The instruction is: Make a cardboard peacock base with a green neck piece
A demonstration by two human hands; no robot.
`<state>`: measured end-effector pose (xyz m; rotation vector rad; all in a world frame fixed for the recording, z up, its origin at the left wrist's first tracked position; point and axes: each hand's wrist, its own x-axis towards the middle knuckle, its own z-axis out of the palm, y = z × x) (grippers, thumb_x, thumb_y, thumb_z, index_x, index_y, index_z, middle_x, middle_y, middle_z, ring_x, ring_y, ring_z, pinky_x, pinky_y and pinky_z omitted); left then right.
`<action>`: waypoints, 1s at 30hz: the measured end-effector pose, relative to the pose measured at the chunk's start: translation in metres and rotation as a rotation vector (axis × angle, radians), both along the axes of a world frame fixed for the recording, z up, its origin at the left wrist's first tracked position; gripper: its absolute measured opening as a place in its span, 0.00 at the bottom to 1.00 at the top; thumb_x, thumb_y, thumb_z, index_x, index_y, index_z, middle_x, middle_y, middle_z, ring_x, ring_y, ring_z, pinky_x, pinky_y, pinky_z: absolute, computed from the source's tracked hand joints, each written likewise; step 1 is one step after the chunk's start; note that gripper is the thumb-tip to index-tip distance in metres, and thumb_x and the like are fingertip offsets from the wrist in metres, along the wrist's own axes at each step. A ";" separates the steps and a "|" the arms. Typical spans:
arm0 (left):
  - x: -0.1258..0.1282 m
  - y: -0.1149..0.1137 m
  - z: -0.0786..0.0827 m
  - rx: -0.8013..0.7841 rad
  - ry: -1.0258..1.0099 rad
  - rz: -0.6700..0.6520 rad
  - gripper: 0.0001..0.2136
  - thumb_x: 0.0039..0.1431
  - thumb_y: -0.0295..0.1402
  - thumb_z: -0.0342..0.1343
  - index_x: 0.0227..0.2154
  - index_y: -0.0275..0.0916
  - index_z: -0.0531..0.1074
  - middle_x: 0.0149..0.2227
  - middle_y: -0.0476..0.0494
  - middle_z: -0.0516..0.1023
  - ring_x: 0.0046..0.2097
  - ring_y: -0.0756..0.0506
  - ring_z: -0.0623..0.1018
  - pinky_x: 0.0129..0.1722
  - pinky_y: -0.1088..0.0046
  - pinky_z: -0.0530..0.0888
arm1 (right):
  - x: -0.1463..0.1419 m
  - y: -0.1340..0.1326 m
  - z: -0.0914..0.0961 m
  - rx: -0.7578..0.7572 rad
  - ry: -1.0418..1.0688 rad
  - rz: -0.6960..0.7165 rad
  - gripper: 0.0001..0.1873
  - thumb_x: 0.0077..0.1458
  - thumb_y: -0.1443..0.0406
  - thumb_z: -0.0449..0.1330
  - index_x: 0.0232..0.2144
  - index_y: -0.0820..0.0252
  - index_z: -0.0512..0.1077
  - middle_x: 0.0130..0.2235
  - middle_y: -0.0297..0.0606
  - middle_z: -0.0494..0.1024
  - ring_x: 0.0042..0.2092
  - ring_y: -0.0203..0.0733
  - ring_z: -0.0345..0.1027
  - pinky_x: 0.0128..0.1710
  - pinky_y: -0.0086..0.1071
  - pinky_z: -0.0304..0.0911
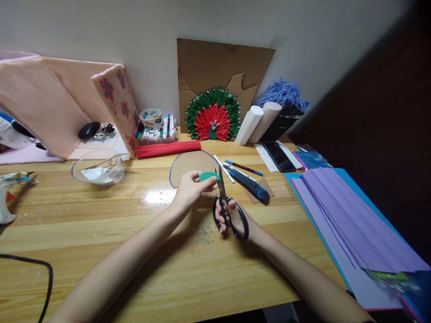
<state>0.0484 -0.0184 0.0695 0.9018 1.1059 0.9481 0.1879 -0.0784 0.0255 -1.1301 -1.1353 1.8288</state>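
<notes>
Between the thumb and fingers of my left hand (190, 188) is a small green ridged piece of paper (208, 176), rounded at its left end. My right hand (234, 215) grips black-handled scissors (239, 233), thumb and fingers through the loops. The scissor blades point away from me, slightly parted, and meet the green piece at its right end. Below both hands, small blue-green scraps (207, 231) are scattered on the wooden table (161, 269). Behind my left hand lies a rounded cardboard piece (188, 163) with a blue outline, partly hidden by the hand.
A blue-black utility knife (251, 186) and several pens lie beyond the scissors. A red-and-green peacock (213, 119) stands against cardboard (222, 58). Purple paper sheets (353, 215) cover the right side. At left are a clear bowl (97, 168), a glue gun (8, 197) and a black cable (50, 273).
</notes>
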 end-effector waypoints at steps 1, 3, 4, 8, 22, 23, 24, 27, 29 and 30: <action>0.000 0.000 0.000 0.000 -0.001 -0.002 0.08 0.44 0.29 0.64 0.26 0.31 0.72 0.24 0.45 0.77 0.28 0.50 0.77 0.36 0.72 0.75 | 0.000 0.000 0.000 -0.001 -0.004 -0.006 0.39 0.28 0.30 0.49 0.25 0.58 0.58 0.17 0.23 0.58 0.15 0.28 0.54 0.15 0.25 0.57; -0.001 0.001 0.000 -0.002 -0.001 -0.009 0.09 0.43 0.30 0.65 0.26 0.31 0.71 0.24 0.45 0.77 0.28 0.50 0.77 0.36 0.72 0.75 | 0.000 0.001 -0.001 0.014 -0.023 -0.017 0.38 0.28 0.30 0.50 0.24 0.58 0.58 0.17 0.23 0.58 0.15 0.27 0.53 0.14 0.24 0.57; -0.002 0.002 0.000 -0.002 -0.002 -0.012 0.09 0.43 0.30 0.65 0.25 0.31 0.71 0.24 0.45 0.76 0.28 0.50 0.77 0.36 0.72 0.75 | 0.000 0.001 -0.001 0.027 -0.035 -0.019 0.38 0.28 0.31 0.50 0.23 0.58 0.58 0.16 0.23 0.58 0.14 0.27 0.52 0.14 0.24 0.56; -0.004 0.005 0.001 -0.021 -0.013 -0.011 0.11 0.40 0.31 0.66 0.23 0.32 0.70 0.22 0.47 0.75 0.28 0.50 0.77 0.35 0.73 0.76 | 0.000 0.002 0.003 0.049 -0.061 -0.022 0.37 0.29 0.31 0.52 0.23 0.58 0.57 0.16 0.22 0.57 0.14 0.26 0.52 0.12 0.24 0.57; -0.010 0.009 0.002 0.002 -0.012 -0.067 0.09 0.41 0.31 0.65 0.24 0.31 0.73 0.23 0.48 0.73 0.26 0.53 0.74 0.32 0.77 0.72 | 0.013 0.003 -0.007 0.206 -0.151 0.087 0.33 0.41 0.34 0.48 0.28 0.58 0.57 0.18 0.23 0.55 0.15 0.26 0.50 0.12 0.23 0.56; -0.010 0.009 0.002 0.004 -0.010 -0.066 0.09 0.41 0.31 0.65 0.24 0.31 0.73 0.23 0.48 0.73 0.26 0.53 0.73 0.32 0.77 0.72 | 0.014 0.003 -0.009 0.211 -0.153 0.091 0.33 0.42 0.34 0.48 0.28 0.58 0.57 0.18 0.23 0.55 0.15 0.26 0.50 0.12 0.23 0.55; -0.010 0.009 0.003 0.005 -0.010 -0.065 0.09 0.41 0.31 0.64 0.24 0.31 0.73 0.23 0.48 0.73 0.26 0.53 0.73 0.31 0.77 0.72 | 0.015 0.003 -0.011 0.215 -0.153 0.094 0.32 0.42 0.35 0.48 0.28 0.58 0.57 0.19 0.23 0.55 0.15 0.26 0.49 0.12 0.23 0.55; -0.010 0.010 0.004 0.016 -0.001 -0.072 0.08 0.41 0.31 0.64 0.23 0.32 0.73 0.21 0.50 0.71 0.24 0.54 0.71 0.29 0.79 0.70 | 0.017 0.003 -0.016 0.214 -0.142 0.106 0.31 0.43 0.36 0.49 0.28 0.57 0.57 0.19 0.23 0.54 0.15 0.25 0.48 0.12 0.22 0.54; -0.011 0.010 0.004 0.032 0.009 -0.076 0.08 0.41 0.31 0.63 0.23 0.32 0.72 0.20 0.51 0.70 0.23 0.55 0.69 0.27 0.80 0.68 | 0.017 0.004 -0.019 0.202 -0.124 0.117 0.31 0.43 0.36 0.51 0.28 0.57 0.57 0.19 0.22 0.54 0.15 0.25 0.48 0.12 0.22 0.53; -0.011 0.010 0.004 0.038 0.012 -0.073 0.08 0.41 0.31 0.63 0.23 0.32 0.72 0.20 0.52 0.69 0.23 0.56 0.68 0.26 0.80 0.67 | 0.017 0.004 -0.020 0.190 -0.113 0.120 0.30 0.43 0.37 0.52 0.28 0.57 0.57 0.19 0.22 0.53 0.15 0.25 0.47 0.12 0.22 0.52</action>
